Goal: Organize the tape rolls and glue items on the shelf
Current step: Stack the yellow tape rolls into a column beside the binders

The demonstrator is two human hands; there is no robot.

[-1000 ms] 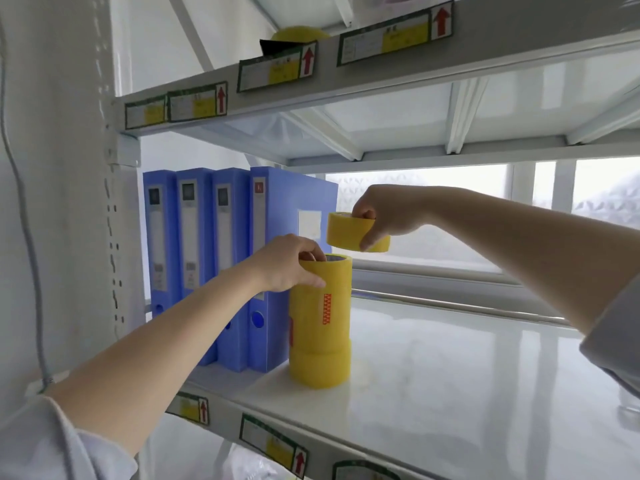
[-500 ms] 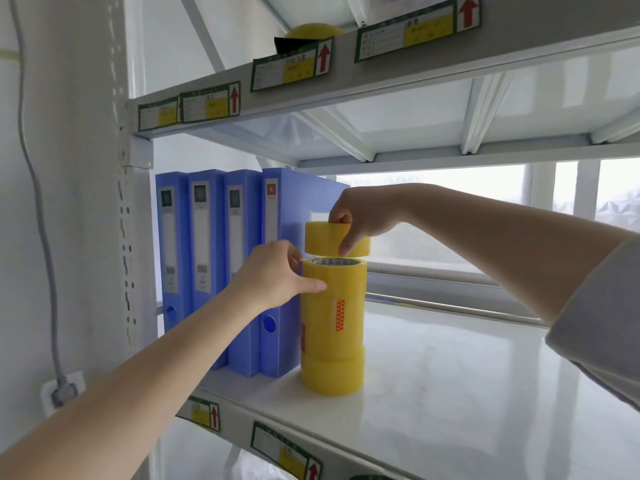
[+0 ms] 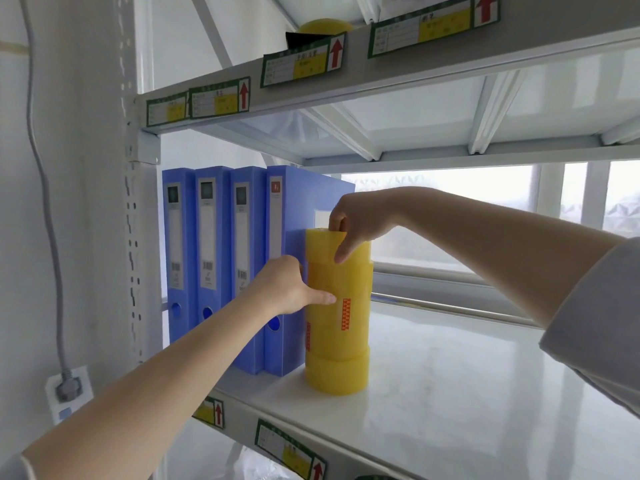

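— What stays out of sight on the shelf (image 3: 485, 393)?

— Much of it. On the tier above, only the curved top of a yellow object (image 3: 325, 26) clears the beam, beside a dark shape too cut off to identify. The printing on the green-and-yellow shelf labels (image 3: 294, 65) is too blurred to read. The fingers of the left hand (image 3: 291, 289) pass behind the stack of yellow tape rolls (image 3: 337, 317), and both sleeves run off the frame.

— And the tape?

— A translucent yellow column, upright on the white shelf, just beside the rightmost of four blue file boxes (image 3: 277, 271); whether it touches that box cannot be told. Seams mark separate rolls, and an orange patterned strip shows on the middle one. The top roll (image 3: 322, 245) sits on the stack.

— The hands?

— The right hand (image 3: 360, 223) pinches the top roll, fingers curled over its rim and thumb down its side. The left hand grips the stack's middle, thumb pressed flat across the front.
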